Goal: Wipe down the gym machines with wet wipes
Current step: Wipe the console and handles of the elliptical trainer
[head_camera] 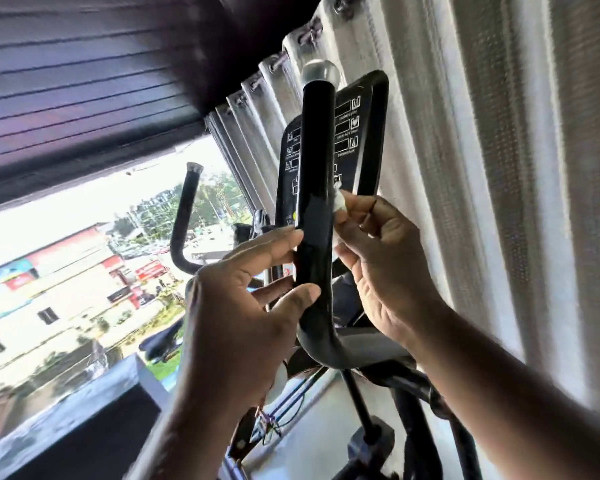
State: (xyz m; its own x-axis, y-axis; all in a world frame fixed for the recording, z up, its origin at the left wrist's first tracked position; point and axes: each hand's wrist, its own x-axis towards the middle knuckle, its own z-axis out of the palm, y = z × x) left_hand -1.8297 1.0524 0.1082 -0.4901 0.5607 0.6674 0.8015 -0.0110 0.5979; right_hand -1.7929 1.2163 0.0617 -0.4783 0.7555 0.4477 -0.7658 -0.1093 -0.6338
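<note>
Fingers [355,206] of right hand [388,268] pinched on one small white wet wipe [338,205], pressed to right side of upright black handlebar [315,161]. Left hand [243,317] gripping same bar lower down, thumb in front, fingertips at left edge. Two bars counted: second handlebar [184,216] farther left, against window [66,237]. One console [349,133] behind near bar, partly covered, print too small to read. Wipe mostly buried in fingers. Machine frame below blurred, cut off at bottom edge. Pleated pale curtain [482,168] close at right.
</note>
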